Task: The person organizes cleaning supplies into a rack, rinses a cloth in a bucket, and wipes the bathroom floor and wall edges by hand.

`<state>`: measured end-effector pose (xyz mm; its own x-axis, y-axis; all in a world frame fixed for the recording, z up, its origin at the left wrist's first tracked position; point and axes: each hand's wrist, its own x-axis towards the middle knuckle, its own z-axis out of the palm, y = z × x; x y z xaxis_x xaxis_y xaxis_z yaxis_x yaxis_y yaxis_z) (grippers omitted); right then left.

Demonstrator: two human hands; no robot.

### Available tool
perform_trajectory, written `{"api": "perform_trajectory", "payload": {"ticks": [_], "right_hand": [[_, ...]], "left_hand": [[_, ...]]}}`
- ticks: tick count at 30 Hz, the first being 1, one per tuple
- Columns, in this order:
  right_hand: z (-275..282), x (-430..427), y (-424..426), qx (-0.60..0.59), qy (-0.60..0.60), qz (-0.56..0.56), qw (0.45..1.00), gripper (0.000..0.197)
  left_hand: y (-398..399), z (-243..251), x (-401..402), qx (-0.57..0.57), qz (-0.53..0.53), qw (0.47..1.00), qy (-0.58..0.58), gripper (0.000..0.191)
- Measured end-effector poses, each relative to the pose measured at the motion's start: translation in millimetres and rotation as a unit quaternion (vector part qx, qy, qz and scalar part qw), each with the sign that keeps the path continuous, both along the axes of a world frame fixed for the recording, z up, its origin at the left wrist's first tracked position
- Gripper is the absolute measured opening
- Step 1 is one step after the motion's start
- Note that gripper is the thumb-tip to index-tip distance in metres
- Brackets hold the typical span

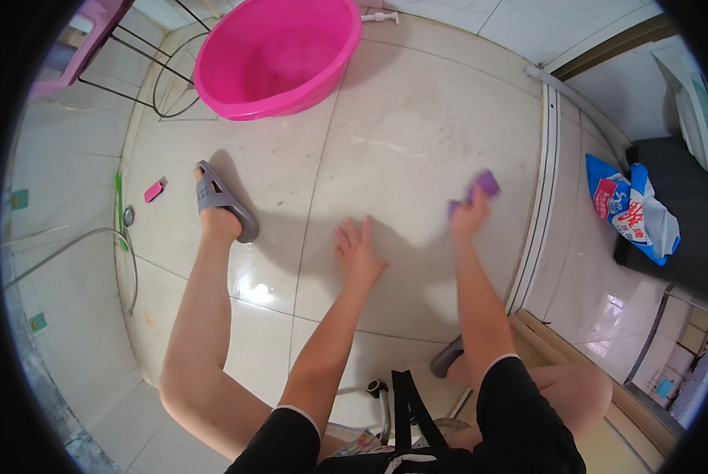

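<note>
My right hand grips a purple cloth or sponge against the pale tiled floor, at the right of the floor near the door track; the hand is slightly blurred. To its left, my left hand hovers over or rests on the tiles with fingers spread and holds nothing. A large pink plastic basin stands at the top of the view, beyond both hands. A small pink object, perhaps a brush or sponge, lies on the floor at the left, beside my slippered foot.
A grey slipper is on my left foot. A shower hose and a green brush lie by the left wall. A wire rack stands beside the basin. Beyond the sliding-door track, a blue detergent bag sits on a black surface.
</note>
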<state>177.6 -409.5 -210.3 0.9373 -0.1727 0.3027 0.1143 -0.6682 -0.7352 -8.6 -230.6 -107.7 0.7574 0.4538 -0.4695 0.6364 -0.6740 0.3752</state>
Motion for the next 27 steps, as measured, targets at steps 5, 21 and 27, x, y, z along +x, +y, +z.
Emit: {"api": "perform_trajectory", "payload": {"ticks": [5, 21, 27], "right_hand": [[23.6, 12.3, 133.3, 0.154, 0.064, 0.156, 0.974, 0.044], [-5.2, 93.4, -60.5, -0.069, 0.015, -0.221, 0.973, 0.038], [-16.3, 89.2, 112.4, -0.105, -0.022, 0.134, 0.985, 0.038]], "left_hand": [[-16.5, 5.6, 47.3, 0.022, 0.020, 0.992, 0.122, 0.118], [-11.2, -3.9, 43.2, 0.058, 0.009, 0.991, 0.117, 0.128], [-11.0, -6.4, 46.1, 0.068, 0.014, 0.986, 0.152, 0.130]]}}
